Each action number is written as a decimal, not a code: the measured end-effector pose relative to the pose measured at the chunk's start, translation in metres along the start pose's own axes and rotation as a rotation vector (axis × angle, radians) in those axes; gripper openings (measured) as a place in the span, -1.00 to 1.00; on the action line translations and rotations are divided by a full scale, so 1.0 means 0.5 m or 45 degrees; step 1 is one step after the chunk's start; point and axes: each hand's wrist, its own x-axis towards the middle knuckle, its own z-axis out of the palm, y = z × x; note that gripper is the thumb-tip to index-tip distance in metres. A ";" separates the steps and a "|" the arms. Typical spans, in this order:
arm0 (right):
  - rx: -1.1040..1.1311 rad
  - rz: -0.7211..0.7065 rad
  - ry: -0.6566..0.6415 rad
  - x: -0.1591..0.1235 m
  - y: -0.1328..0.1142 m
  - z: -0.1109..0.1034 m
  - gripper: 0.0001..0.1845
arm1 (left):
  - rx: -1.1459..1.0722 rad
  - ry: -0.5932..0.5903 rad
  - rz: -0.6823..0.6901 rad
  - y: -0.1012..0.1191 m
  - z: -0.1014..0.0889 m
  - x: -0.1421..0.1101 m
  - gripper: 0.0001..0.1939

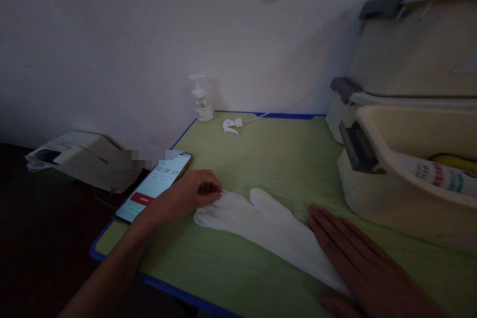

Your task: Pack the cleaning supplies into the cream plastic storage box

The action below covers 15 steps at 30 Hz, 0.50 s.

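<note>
Nearest you, your right hand [357,258] lies flat with fingers stretched out, pressed over the cuff end of a white glove [276,231] and gripping nothing. The glove lies flat across the green bench [283,154], its fingers pointing to your left. There your left hand [199,189] is curled, thumb and fingertips pinching a glove finger's tip. A smartphone [166,179] showing a timer lies just beyond that wrist. Farther off lie a white spray trigger [234,123] and, near it, an upright pump bottle [203,107].
</note>
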 end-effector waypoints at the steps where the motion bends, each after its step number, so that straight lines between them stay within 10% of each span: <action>1: 0.005 0.005 0.002 -0.001 0.000 0.001 -0.14 | 0.006 -0.001 -0.006 0.000 0.000 0.000 -0.77; 15: -0.033 0.001 0.046 0.002 0.000 0.000 -0.15 | -0.001 0.043 -0.046 0.000 0.000 0.007 -0.85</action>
